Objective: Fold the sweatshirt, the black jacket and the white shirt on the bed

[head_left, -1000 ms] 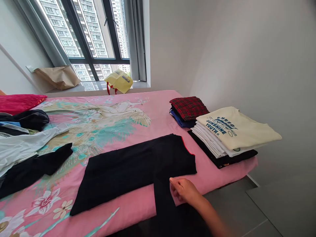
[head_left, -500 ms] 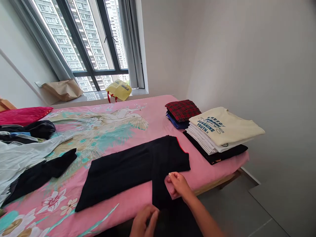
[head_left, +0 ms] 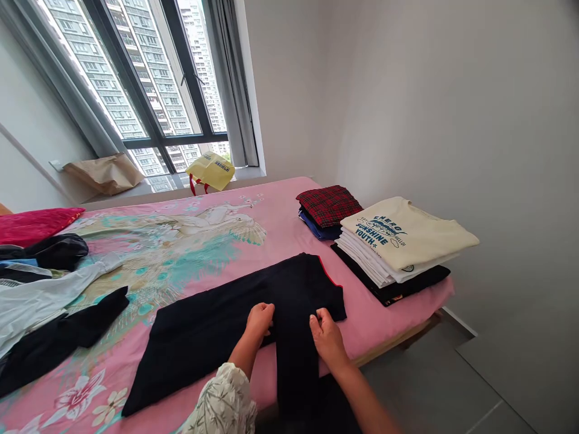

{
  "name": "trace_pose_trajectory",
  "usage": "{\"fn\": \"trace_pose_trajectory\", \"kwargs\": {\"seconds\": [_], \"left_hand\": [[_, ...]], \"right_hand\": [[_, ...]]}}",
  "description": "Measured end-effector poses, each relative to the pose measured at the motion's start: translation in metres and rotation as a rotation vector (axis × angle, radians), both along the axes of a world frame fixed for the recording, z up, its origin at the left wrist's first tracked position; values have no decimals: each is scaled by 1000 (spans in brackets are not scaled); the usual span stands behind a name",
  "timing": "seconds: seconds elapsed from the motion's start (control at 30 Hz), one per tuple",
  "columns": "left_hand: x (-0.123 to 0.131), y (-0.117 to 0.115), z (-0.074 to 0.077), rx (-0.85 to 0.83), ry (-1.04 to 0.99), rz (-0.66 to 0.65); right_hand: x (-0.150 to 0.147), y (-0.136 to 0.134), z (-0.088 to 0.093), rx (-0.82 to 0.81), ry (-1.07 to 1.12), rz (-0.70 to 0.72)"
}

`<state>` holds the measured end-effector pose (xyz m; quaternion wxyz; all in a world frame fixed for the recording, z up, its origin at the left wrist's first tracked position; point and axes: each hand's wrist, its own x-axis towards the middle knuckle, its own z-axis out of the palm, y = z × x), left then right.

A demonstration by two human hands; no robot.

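Note:
A black garment (head_left: 217, 322) lies flat across the near part of the pink bed (head_left: 289, 211), with one strip of it hanging over the front edge. My left hand (head_left: 260, 316) is closed on the left side of that strip. On the strip's right side, my right hand (head_left: 326, 337) pinches the cloth. A thin red trim shows at the garment's upper right corner. Both hands rest on the fabric near the bed's front edge.
A stack of folded shirts (head_left: 398, 247) topped by a cream printed one sits at the bed's right corner, a red plaid pile (head_left: 328, 208) behind it. Loose dark and white clothes (head_left: 40, 289) lie at left. A yellow bag (head_left: 210, 170) and brown paper bag (head_left: 104, 173) sit on the windowsill.
My left hand has come up from below the bed edge onto the black garment. My right hand has shifted up to the strip's right edge, and the view has moved slightly.

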<state>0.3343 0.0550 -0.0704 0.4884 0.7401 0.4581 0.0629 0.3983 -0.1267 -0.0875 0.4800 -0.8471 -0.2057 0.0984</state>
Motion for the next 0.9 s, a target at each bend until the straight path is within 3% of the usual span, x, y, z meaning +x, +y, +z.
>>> {"fn": "trace_pose_trajectory", "kwargs": {"seconds": [0.1, 0.23, 0.37, 0.53, 0.6, 0.73, 0.8, 0.9], "left_hand": [[-3, 2, -4, -20, -2, 34], [-7, 0, -7, -12, -6, 21], [-7, -2, -7, 38, 14, -37], [-7, -6, -2, 176, 77, -76], [-8, -12, 1, 228, 91, -72], [-10, -22, 7, 581, -45, -142], [-5, -21, 7, 780, -120, -256], [6, -9, 4, 848, -46, -368]], "right_hand": [[10, -8, -8, 0, 144, -39], [19, 5, -4, 26, 251, 42], [16, 19, 8, -55, 151, 73], [18, 5, 26, -297, 20, 126], [31, 3, 37, -298, -10, 129], [73, 25, 48, -211, -9, 51], [93, 47, 42, -239, 87, 23], [112, 77, 24, -259, 184, 22]]}}
